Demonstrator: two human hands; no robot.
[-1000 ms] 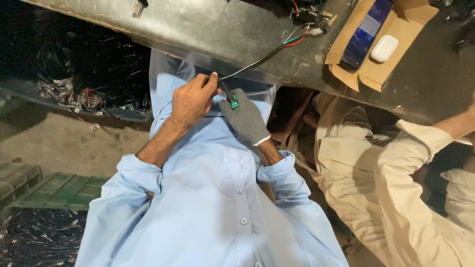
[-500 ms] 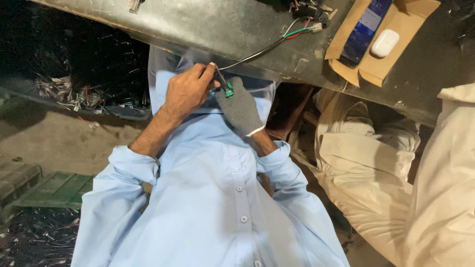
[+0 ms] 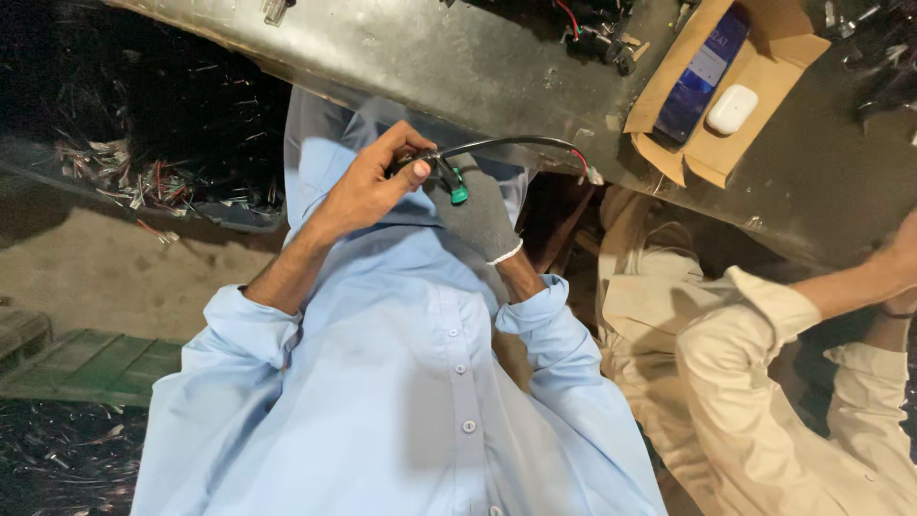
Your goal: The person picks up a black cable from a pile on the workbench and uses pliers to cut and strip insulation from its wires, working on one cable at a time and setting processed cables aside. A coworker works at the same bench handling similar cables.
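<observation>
Since the frame half a second back, the co-worker's pale sleeve (image 3: 755,334) has dropped away from the right side and that person's forearm now reaches toward the far right edge. The black cable (image 3: 516,143) has also drawn out into a longer arc.

Largest in view is the dark metal table (image 3: 458,67), running across the top. At its right end sits an open cardboard box (image 3: 659,143) with a dark phone (image 3: 702,72) and a small white case (image 3: 733,108) in it. Below the table on the left lies a heap of wire scraps (image 3: 162,182).

The left hand (image 3: 368,186), bare, is curled with thumb and forefinger pinched on the near end of the cable. The right hand (image 3: 478,215), in a grey glove, sits just beneath and behind it. Its fingers are hidden, so I cannot tell whether it is gripping or only propping.

The cable arcs from the pinch to the table's edge, where its red and white leads end. A small green plug (image 3: 458,191) hangs at the pinched end, just below the left thumb and against the glove.

By my judgement the step in hand is working that plug end of the cable. The next move calls for a firm hold with the left fingers and fine, close handling at the plug, with the cable kept slack.
</observation>
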